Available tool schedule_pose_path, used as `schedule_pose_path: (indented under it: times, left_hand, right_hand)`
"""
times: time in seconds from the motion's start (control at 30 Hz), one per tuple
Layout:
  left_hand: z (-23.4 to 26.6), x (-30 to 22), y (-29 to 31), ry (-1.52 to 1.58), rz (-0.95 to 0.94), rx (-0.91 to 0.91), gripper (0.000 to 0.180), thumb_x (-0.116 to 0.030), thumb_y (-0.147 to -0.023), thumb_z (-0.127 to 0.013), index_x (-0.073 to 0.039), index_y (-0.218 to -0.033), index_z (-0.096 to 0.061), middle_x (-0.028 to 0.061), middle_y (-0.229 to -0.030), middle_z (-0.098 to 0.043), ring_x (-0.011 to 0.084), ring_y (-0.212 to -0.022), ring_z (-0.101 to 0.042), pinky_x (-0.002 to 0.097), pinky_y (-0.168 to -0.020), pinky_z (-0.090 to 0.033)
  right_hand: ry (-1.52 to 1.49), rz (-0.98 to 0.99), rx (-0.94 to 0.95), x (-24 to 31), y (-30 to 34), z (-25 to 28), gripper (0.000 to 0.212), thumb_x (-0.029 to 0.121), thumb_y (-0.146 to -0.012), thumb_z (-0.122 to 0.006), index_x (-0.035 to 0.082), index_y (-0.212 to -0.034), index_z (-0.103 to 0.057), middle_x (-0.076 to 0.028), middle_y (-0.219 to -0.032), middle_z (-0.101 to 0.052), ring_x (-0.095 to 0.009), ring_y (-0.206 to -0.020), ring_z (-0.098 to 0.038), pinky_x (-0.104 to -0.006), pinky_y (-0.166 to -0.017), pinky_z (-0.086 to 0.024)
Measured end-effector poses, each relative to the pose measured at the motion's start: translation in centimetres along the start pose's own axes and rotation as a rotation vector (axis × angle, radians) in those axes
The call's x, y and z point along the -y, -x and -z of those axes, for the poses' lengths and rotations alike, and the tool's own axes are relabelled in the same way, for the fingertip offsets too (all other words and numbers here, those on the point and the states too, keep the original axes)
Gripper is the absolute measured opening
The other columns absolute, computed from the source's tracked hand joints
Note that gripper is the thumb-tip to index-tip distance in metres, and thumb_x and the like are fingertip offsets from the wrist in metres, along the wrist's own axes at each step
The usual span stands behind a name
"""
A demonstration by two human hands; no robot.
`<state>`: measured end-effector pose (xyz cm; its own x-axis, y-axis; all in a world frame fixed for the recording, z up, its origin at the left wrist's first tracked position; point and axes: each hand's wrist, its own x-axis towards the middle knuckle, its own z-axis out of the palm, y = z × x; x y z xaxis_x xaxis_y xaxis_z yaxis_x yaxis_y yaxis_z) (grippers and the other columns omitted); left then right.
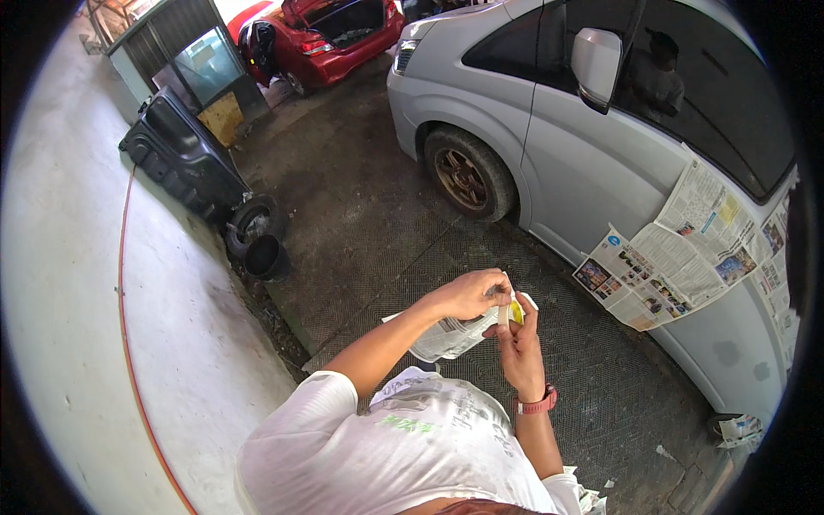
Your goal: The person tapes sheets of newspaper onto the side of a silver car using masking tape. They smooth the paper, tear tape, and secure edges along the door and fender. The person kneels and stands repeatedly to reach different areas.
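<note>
In front of my chest, a folded newspaper sheet point(451, 338) hangs below and behind my hands. Along its right edge runs a narrow pale strip that looks like masking tape point(504, 315). My left hand point(470, 296) pinches the upper end of this strip, fingers closed. My right hand point(520, 350), a red watch on its wrist, is closed on the sheet's right edge, thumb against the strip's lower end. A small yellow patch shows between the hands; I cannot tell whether it is print or part of a tape roll. The right fingertips are partly hidden.
A silver van point(549, 129) stands at the right, newspaper sheets point(661, 266) covering its lower door. Along the white wall point(184, 343) at left are a black plastic panel point(184, 154), a tire point(255, 221) and a black bucket point(267, 257). A red car point(322, 43) stands far back.
</note>
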<state>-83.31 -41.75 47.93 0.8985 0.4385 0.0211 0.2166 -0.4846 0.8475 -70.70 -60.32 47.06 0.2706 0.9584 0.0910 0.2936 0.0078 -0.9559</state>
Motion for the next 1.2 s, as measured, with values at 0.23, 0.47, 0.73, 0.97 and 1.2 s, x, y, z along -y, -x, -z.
schedule_pose_path:
  times: [0.23,0.47,0.73,0.97,1.2]
  left_hand:
    - [-1.9,-1.7,1.8,-0.368,-0.231,-0.341,0.012,-0.018,-0.101,-0.074,-0.008,-0.108,-0.072,0.0098,-0.102,-0.068,0.0331,-0.102,-0.069,0.0495,-0.092,-0.056]
    - [2.7,-0.4,0.5,0.002,0.047,-0.379,0.051,-0.004,-0.093,-0.085,-0.011,-0.141,-0.069,0.0119,-0.117,-0.083,0.023,-0.11,-0.079,0.0404,-0.096,-0.061]
    - [3.7,-3.2,0.6,-0.094,0.153,-0.171,0.025,-0.016,-0.095,-0.082,-0.006,-0.118,-0.085,0.015,-0.101,-0.084,0.0245,-0.091,-0.082,0.0373,-0.083,-0.06]
    - [3.8,-2.5,0.6,-0.179,0.056,-0.176,0.024,-0.016,-0.095,-0.083,-0.004,-0.116,-0.084,0.0157,-0.098,-0.082,0.0254,-0.088,-0.08,0.0375,-0.08,-0.058]
    - [4.4,-3.5,1.5,-0.151,0.021,-0.285,0.021,-0.02,-0.102,-0.081,-0.002,-0.112,-0.085,0.0168,-0.097,-0.084,0.021,-0.084,-0.08,0.0358,-0.079,-0.059]
  right_hand:
    - [0.025,-0.248,-0.032,-5.6,-2.3,0.6,0.016,0.019,-0.118,-0.057,0.004,-0.119,-0.056,-0.007,-0.073,-0.073,-0.015,-0.056,-0.067,-0.031,-0.05,-0.049]
    - [-0.049,-0.277,-0.174,-5.9,-1.4,1.6,0.017,0.014,-0.112,-0.06,-0.001,-0.118,-0.066,-0.011,-0.077,-0.076,-0.016,-0.061,-0.072,-0.0328,-0.052,-0.05]
    - [0.079,-0.236,-0.07,1.4,-6.5,1.3,0.042,0.042,-0.108,-0.072,0.002,-0.096,-0.07,-0.008,-0.063,-0.072,-0.018,-0.057,-0.073,-0.0311,-0.061,-0.052]
    - [0.13,-0.224,-0.101,1.7,-7.7,1.7,0.051,0.053,-0.104,-0.075,0.004,-0.088,-0.072,-0.008,-0.058,-0.07,-0.021,-0.056,-0.073,-0.0351,-0.061,-0.055]
    - [0.234,0.065,-0.13,1.7,-5.4,0.5,0.038,0.037,-0.109,-0.069,0.002,-0.124,-0.07,-0.019,-0.074,-0.072,-0.038,-0.071,-0.076,-0.0471,-0.068,-0.057]
